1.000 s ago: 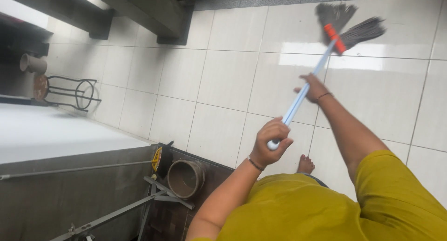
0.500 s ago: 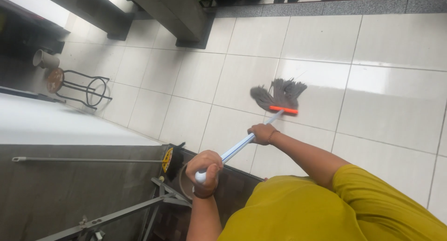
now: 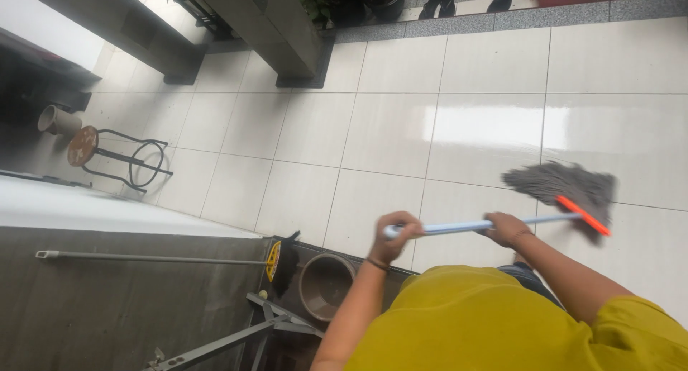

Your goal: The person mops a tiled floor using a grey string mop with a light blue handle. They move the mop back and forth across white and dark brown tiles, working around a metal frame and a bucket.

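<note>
Grey-stringed mop (image 3: pixel 566 192) with an orange clamp, lying low over the glossy white floor tiles (image 3: pixel 390 131), head out to the right, pale blue handle (image 3: pixel 459 227) running almost level across the body. Left hand (image 3: pixel 396 235) clenched around the near end of the handle, fist fully closed, a thin bracelet at the wrist. Right hand (image 3: pixel 506 227) wrapped tight round the handle further along, close behind the mop head, fingers curled under. Mop head just beyond the right hand, well apart from the left. Yellow sleeves (image 3: pixel 502 321) filling the bottom edge.

Below the left forearm, a brown bucket (image 3: pixel 324 285) on dark flooring, beside a black-and-yellow tool head on a long grey pole (image 3: pixel 150 258) stretched along a grey wall. Further left, a round metal stool (image 3: pixel 115 156) tipped on its side and a pale pot (image 3: pixel 57 120). At the top edge, potted plants (image 3: pixel 337 2) and dark sandals (image 3: pixel 466 0) on a speckled step.
</note>
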